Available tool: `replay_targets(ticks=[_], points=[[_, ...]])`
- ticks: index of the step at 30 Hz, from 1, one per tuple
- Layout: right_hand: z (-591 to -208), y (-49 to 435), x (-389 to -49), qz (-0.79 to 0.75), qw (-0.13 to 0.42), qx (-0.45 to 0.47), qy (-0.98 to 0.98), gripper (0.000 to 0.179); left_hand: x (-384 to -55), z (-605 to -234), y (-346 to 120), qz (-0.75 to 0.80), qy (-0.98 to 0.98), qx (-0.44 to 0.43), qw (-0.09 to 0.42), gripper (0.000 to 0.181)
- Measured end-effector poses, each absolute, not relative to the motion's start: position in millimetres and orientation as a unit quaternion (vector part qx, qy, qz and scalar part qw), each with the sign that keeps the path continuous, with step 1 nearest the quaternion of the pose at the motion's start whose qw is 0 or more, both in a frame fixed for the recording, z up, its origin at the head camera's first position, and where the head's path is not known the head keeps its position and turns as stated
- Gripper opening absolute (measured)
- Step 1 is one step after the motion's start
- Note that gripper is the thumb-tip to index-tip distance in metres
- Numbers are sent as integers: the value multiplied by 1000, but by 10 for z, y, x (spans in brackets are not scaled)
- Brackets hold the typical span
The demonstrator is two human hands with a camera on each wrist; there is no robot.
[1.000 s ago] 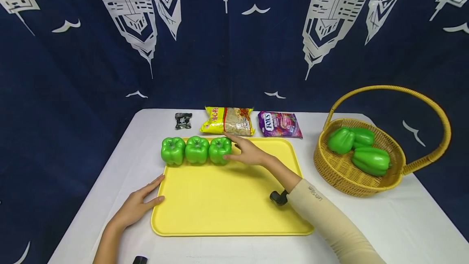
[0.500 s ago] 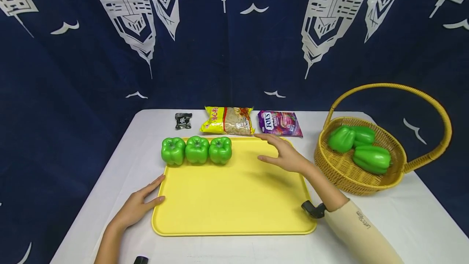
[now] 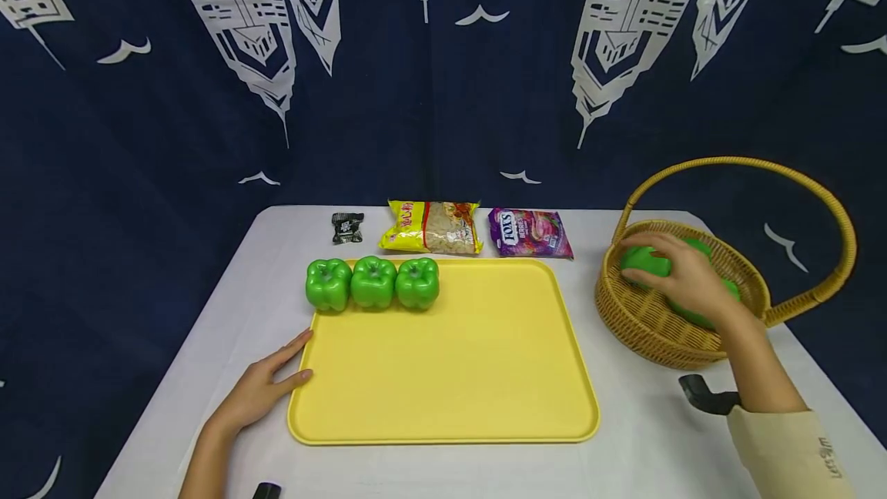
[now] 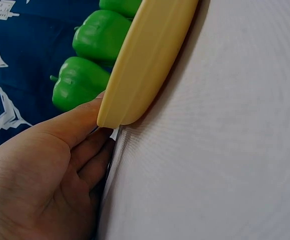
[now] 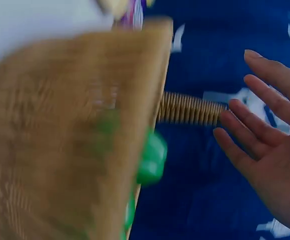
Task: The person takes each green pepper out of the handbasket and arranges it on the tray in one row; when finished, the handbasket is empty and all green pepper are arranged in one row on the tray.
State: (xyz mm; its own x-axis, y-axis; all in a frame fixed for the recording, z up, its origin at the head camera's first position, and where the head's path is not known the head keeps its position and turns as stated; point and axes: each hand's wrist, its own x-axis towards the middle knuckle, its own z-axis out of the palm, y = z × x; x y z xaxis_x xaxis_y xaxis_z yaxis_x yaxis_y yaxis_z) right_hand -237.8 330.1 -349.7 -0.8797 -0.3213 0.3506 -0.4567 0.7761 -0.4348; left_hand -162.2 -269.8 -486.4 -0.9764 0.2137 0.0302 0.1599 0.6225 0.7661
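Note:
My left hand (image 3: 252, 391) rests at the left edge of a yellow tray (image 3: 450, 376), its fingers extended and touching the rim. The left wrist view shows that hand (image 4: 39, 175) against the tray's side (image 4: 147, 65). Three green bell peppers (image 3: 373, 283) stand in a row along the tray's far left edge. On the right, my right hand (image 3: 682, 276) reaches over a wicker basket (image 3: 644, 337), partly covering the green bell peppers (image 3: 644, 260) inside. In the right wrist view its fingers (image 5: 257, 127) are spread and apart from a pepper (image 5: 152, 157) showing past the basket rim.
Behind the tray lie a small black packet (image 3: 346, 228), a yellow bag (image 3: 433, 228) and a purple Fox's candy bag (image 3: 530, 233). The basket's tall handle (image 3: 734, 162) arches beyond the right hand. A navy curtain (image 3: 430, 114) hangs behind the white table (image 3: 430, 472).
My right hand has left the rightmost pepper on the tray and travelled right, across the tray, to above the basket. My left hand stays at the tray's edge.

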Motion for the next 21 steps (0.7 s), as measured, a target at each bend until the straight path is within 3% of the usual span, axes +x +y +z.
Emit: replay_targets(ticks=[11, 21], points=[[-3510, 3955, -2708, 249, 43, 121, -960, 74, -1627, -4865, -2687, 423, 900, 101, 36, 65], [-3690, 4096, -2850, 244, 4, 133, -961, 79, -1644, -4883, -2707, 417, 903, 101, 33, 65]])
